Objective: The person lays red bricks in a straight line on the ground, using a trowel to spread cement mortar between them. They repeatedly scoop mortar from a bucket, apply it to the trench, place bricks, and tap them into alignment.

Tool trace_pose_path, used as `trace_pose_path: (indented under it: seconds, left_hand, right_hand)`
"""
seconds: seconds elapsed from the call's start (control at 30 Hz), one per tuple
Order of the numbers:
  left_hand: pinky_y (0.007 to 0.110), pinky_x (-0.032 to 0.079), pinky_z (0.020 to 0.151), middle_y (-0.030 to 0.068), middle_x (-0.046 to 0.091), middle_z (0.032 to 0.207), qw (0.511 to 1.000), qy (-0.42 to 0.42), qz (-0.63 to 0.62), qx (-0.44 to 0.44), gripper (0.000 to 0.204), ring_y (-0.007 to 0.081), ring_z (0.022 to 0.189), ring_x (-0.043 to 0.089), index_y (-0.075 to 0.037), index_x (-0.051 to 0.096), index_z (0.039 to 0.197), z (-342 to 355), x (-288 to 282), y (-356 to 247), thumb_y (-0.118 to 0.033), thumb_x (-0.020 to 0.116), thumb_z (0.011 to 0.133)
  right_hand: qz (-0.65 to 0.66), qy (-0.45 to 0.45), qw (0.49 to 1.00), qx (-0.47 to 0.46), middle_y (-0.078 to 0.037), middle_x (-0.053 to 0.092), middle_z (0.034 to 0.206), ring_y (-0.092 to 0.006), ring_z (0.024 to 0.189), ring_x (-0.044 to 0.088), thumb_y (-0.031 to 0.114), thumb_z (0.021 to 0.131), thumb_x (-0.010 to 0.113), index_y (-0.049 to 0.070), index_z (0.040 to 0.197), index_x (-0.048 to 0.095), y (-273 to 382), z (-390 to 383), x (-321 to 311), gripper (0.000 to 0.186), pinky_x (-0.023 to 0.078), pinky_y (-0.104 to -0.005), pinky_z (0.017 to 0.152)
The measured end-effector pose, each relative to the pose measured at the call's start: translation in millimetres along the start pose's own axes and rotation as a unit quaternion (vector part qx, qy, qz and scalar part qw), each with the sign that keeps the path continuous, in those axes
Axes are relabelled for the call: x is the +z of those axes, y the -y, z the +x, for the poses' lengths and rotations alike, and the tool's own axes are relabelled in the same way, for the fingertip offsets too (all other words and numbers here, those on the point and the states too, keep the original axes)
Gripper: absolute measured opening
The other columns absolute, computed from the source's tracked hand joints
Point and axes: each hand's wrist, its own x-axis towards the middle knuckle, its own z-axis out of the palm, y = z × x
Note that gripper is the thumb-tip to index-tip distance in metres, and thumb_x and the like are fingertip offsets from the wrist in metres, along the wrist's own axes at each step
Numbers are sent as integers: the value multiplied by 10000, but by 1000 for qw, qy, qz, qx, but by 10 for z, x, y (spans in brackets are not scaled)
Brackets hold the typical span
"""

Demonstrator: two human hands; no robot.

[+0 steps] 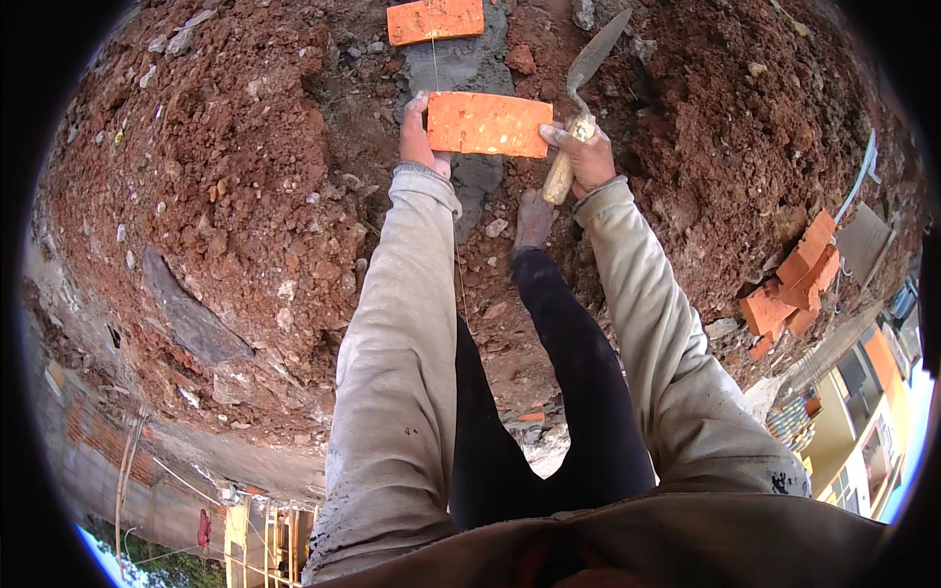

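Observation:
An orange brick (pixel 489 123) is held level between my two hands, above a strip of grey mortar (pixel 477 181). My left hand (pixel 420 137) grips the brick's left end. At its right end my right hand (pixel 585 159) pinches the brick with thumb and fingers. That same hand also holds a trowel (pixel 597 61) by its pale wooden handle, the grey blade pointing away from me. Beyond, another orange brick (pixel 436 21) lies on the mortar strip. A thin string (pixel 435 61) runs from that brick toward the held one.
Loose reddish soil banks (pixel 250 186) rise on both sides of the trench. Several orange bricks (pixel 796 279) are piled at the right. A dark flat slab (pixel 191 309) lies on the left bank. My bare foot (pixel 533 220) stands beside the mortar.

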Motion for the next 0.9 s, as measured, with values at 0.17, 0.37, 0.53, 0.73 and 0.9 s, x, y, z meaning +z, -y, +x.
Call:
trace_pose_path:
  seconds: [0.17, 0.37, 0.53, 0.73, 0.9]
  left_hand:
    - [361, 503, 787, 101, 666, 981, 916, -142, 372, 37, 435, 236, 933, 637, -46, 577, 1148, 686, 86, 133, -369, 584, 858]
    - [368, 468, 874, 155, 680, 1010, 727, -176, 657, 99, 398, 287, 960, 633, -19, 655, 1047, 611, -410, 475, -295, 703, 764]
    - [251, 457, 636, 62, 666, 797, 856, -197, 469, 91, 202, 90, 683, 568, 7, 675, 894, 219, -353, 393, -158, 715, 784]
    - [295, 454, 634, 64, 629, 721, 875, -127, 437, 166, 215, 132, 643, 561, -4, 674, 847, 173, -444, 630, -217, 656, 835]
    - [265, 417, 598, 34, 597, 678, 898, -136, 409, 86, 292, 108, 640, 541, 3, 687, 860, 178, -410, 480, -260, 567, 895]
  right_hand:
    - [0, 22, 998, -52, -120, 625, 941, -190, 805, 641, -11, 748, 725, 27, 970, 491, -138, 838, -183, 325, 561, -308, 670]
    - [-36, 19, 995, -94, -137, 637, 960, -215, 829, 659, -26, 771, 687, 7, 985, 490, -256, 1196, -329, 293, 577, -316, 717]
    - [-74, 21, 994, -82, -130, 645, 937, -185, 795, 654, -6, 758, 716, -7, 990, 512, -351, 1328, -248, 309, 567, -295, 674]
    - [-46, 46, 993, -103, -130, 652, 936, -177, 777, 659, 24, 766, 729, -11, 1002, 544, -732, 1826, 104, 302, 570, -293, 629]
    - [-22, 75, 991, -106, -78, 657, 838, -162, 726, 628, 6, 741, 696, 3, 1070, 557, -653, 1729, 518, 357, 522, -318, 640]
